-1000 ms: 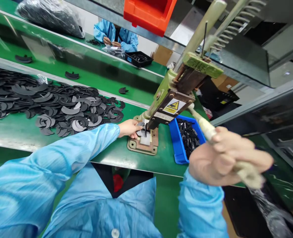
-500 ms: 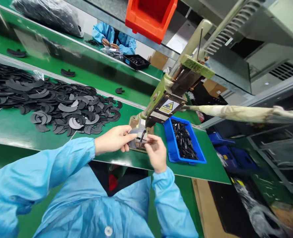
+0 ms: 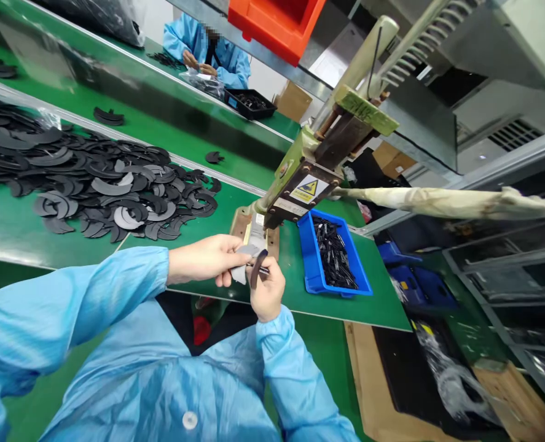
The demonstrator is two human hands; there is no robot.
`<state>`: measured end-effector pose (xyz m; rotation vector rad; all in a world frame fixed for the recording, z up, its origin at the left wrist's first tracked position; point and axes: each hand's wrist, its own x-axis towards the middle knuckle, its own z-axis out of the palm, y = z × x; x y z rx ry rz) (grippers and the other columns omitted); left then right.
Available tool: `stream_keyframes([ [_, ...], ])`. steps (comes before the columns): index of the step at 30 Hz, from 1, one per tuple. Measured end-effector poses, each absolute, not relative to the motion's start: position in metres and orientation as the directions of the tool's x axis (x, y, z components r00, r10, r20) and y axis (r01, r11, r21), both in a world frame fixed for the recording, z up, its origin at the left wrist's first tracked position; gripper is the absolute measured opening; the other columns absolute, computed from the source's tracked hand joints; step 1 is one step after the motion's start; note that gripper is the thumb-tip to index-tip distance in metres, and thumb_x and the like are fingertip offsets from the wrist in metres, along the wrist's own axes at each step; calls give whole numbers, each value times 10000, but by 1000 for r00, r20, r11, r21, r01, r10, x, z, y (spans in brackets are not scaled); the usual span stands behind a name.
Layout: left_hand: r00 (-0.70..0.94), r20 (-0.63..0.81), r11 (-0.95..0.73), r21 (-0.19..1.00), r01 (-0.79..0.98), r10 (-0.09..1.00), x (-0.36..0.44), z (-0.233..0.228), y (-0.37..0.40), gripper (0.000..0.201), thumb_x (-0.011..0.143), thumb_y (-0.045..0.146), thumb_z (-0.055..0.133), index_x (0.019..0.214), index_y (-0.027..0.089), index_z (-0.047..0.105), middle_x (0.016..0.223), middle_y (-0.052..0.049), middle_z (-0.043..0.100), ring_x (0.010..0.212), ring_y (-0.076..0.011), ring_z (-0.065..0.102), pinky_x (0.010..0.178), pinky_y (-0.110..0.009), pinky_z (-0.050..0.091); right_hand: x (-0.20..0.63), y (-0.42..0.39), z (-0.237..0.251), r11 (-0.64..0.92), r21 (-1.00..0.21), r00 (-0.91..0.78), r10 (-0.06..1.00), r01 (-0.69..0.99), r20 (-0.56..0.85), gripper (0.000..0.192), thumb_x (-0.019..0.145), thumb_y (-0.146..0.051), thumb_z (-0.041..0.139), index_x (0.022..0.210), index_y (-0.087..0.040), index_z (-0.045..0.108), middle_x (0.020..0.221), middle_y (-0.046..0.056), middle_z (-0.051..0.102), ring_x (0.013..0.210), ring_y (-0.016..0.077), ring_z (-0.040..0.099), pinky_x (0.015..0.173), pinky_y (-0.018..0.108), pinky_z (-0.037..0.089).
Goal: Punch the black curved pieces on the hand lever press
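My left hand (image 3: 207, 259) pinches a light grey curved flat piece (image 3: 241, 274) between thumb and fingers. Right beside it, my right hand (image 3: 268, 291) is closed round a dark curved strip (image 3: 257, 270), which stands upright against the grey piece. Whether the two parts are joined I cannot tell. Both hands are just in front of the base (image 3: 273, 243) of a green hand press (image 3: 295, 178), near the table's front edge. A pale fixture (image 3: 257, 232) on that base shows behind the fingers, under the press's dark ram.
A large heap of dark curved pieces (image 3: 110, 184) spreads over the green table on the left. A blue bin (image 3: 306, 245) of small black parts stands right of the press. The wrapped lever (image 3: 438, 201) sticks out rightward. A co-worker (image 3: 235, 61) sits beyond the partition; an orange bin (image 3: 272, 31) hangs above.
Both hands have drawn back from the press fixture toward my body, bringing the grey piece and dark strip along. The right hand has turned and closed more. The view has shifted slightly.
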<state>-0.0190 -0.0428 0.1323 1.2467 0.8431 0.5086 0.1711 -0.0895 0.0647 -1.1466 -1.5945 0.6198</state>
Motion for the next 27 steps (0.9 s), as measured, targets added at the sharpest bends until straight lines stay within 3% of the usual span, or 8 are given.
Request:
stream_keyframes([
  [4, 553, -279, 244, 960, 138, 785, -26, 125, -37, 442, 893, 598, 742, 820, 212, 541, 563, 30, 606, 471, -126, 609, 435, -202, 460, 182, -88, 82, 464, -742, -137, 878, 484, 459, 142, 973, -310, 642, 1082, -233, 688, 999, 55, 751, 910, 183, 711, 852, 351, 588],
  [7, 512, -244, 176, 968, 178, 824, -32, 121, -40, 406, 906, 593, 721, 868, 220, 566, 605, 23, 615, 510, -136, 600, 462, -220, 447, 190, -86, 91, 531, -655, -234, 840, 537, 490, 127, 964, -288, 646, 1068, -246, 704, 1002, 63, 757, 936, 205, 700, 880, 386, 567],
  [11, 312, 65, -168, 933, 317, 948, -34, 125, -50, 321, 905, 553, 717, 910, 239, 649, 815, -15, 640, 698, -165, 588, 617, -267, 481, 194, -84, 90, 593, -575, -317, 798, 564, 512, 120, 980, -280, 610, 1060, -247, 693, 960, 64, 740, 899, 206, 676, 832, 382, 550],
  [13, 328, 157, -287, 872, 397, 931, -32, 129, -54, 323, 903, 539, 706, 794, 240, 653, 829, -30, 612, 752, -185, 560, 668, -286, 467, 193, -85, 87, 612, -550, -341, 783, 568, 520, 124, 986, -276, 592, 1067, -249, 681, 945, 62, 723, 872, 201, 660, 798, 371, 538],
  [15, 402, 151, -325, 852, 410, 903, -28, 132, -57, 379, 911, 510, 687, 670, 233, 595, 782, -32, 578, 743, -191, 532, 668, -295, 440, 191, -85, 85, 630, -533, -360, 770, 565, 527, 125, 985, -272, 582, 1070, -249, 671, 940, 62, 705, 855, 198, 644, 770, 362, 522],
  [22, 441, -13, -122, 954, 275, 897, -18, 114, -51, 460, 937, 524, 664, 641, 200, 526, 695, 17, 471, 628, -128, 433, 572, -258, 343, 187, -92, 74, 646, -569, -284, 750, 508, 598, 70, 973, -257, 577, 1009, -256, 638, 871, 39, 664, 805, 186, 629, 748, 358, 519],
  [27, 487, -136, 117, 991, 69, 863, -20, 104, -52, 404, 879, 572, 765, 930, 206, 603, 769, 33, 579, 660, -117, 530, 591, -224, 441, 190, -96, 66, 622, -635, -185, 765, 458, 616, 130, 973, -253, 588, 1093, -262, 638, 968, 58, 719, 889, 201, 690, 799, 389, 571],
])
